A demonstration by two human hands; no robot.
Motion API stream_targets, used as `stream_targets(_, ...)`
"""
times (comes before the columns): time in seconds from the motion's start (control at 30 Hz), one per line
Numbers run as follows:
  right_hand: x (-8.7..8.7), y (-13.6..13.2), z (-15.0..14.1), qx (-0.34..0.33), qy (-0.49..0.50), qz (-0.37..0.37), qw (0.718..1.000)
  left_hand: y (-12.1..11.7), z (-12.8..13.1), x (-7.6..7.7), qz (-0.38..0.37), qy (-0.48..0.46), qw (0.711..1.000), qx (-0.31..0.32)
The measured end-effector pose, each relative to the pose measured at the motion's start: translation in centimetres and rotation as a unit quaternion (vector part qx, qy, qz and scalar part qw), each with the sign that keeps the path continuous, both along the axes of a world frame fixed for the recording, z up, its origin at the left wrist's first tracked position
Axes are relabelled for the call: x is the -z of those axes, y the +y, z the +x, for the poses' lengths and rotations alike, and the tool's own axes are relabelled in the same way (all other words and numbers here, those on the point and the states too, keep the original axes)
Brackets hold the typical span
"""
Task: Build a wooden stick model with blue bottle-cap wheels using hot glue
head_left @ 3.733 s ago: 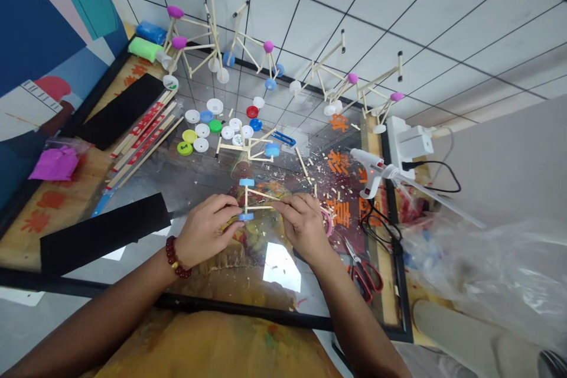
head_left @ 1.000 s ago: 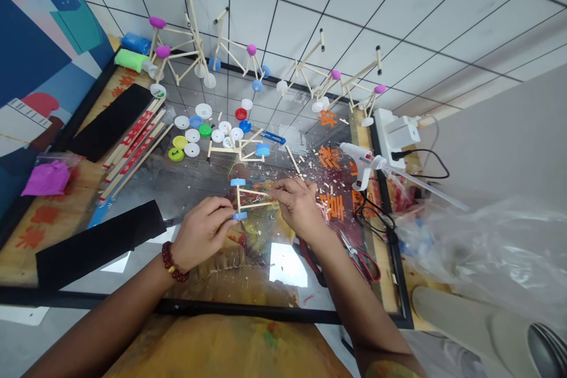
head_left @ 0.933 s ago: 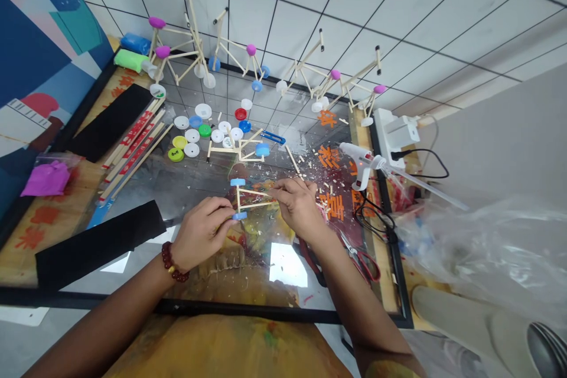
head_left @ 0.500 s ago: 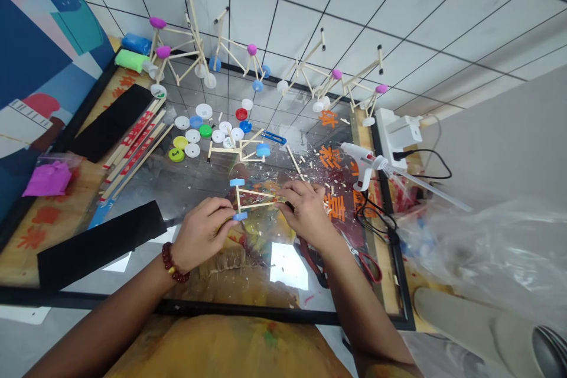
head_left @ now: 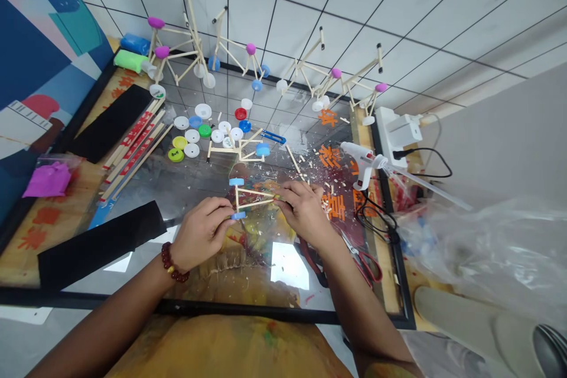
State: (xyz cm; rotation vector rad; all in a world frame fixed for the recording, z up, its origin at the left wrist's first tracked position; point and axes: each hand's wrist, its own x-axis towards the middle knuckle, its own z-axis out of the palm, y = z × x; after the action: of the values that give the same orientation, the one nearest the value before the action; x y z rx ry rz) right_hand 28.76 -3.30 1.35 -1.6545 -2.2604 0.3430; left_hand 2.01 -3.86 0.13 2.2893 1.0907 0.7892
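Observation:
Between my hands, low over the glass-topped table, is a small wooden stick frame (head_left: pixel 253 192) with two sticks running together toward the right. A blue bottle cap sits on each end of its crosspiece, like wheels. My left hand (head_left: pixel 204 227) pinches the nearer blue cap (head_left: pixel 238 215) between thumb and fingers. At the frame's narrow end, my right hand (head_left: pixel 305 207) is closed around the sticks, its fingertips hiding their join. Just beyond lies another stick frame (head_left: pixel 225 150) with a blue cap (head_left: pixel 263 149) at its right end.
Several loose bottle caps (head_left: pixel 192 150), a blue cutter (head_left: pixel 273 137) and wood scraps lie farther back. A glue gun (head_left: pixel 361 162) and red-handled scissors (head_left: pixel 367 266) are at right. Chopsticks (head_left: pixel 133 150) and black strips (head_left: pixel 101 245) lie left. Finished stick models (head_left: pixel 252 59) line the wall.
Both hands keep their grips on the stick frame. Its narrow end has tipped very slightly; otherwise almost nothing has moved.

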Motion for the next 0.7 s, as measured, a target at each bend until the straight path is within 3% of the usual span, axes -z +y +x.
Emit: stream_targets(0.7,0.02,-0.08,-0.31,-0.013,-0.008,-0.009,1.0,0.74,-0.77,-0.27,0.005,0.033,0.999,0.03)
